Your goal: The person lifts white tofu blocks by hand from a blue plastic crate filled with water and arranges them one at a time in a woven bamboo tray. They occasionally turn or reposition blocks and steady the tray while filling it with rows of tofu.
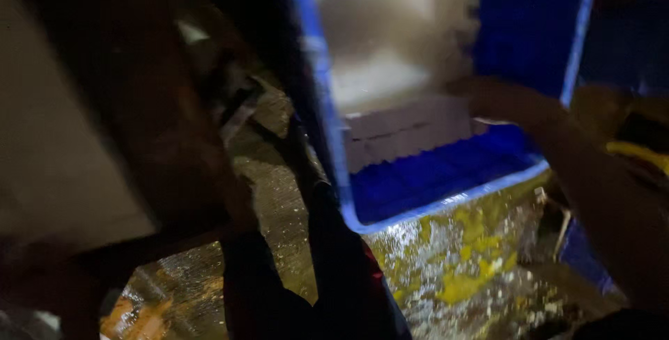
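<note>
The picture is dark and blurred. A blue plastic crate (446,194) stands tilted at the centre, with a pale ribbed block (411,134) inside it. My right hand (498,99) reaches in from the right and rests at the block's right end, against the crate's blue wall. Its fingers are too blurred to read. My left arm (160,117) crosses the left side as a dark shape. Its hand (233,99) is near some dark and pale objects beside the crate's left rim, and its grip is not visible.
Below the crate lies a wet, glistening floor (460,263) with yellow patches. A dark cloth-like shape (334,277) rises at bottom centre. An orange thing (132,319) is at bottom left, a yellow-edged object (637,152) at the right and a pale wall (49,145) on the left.
</note>
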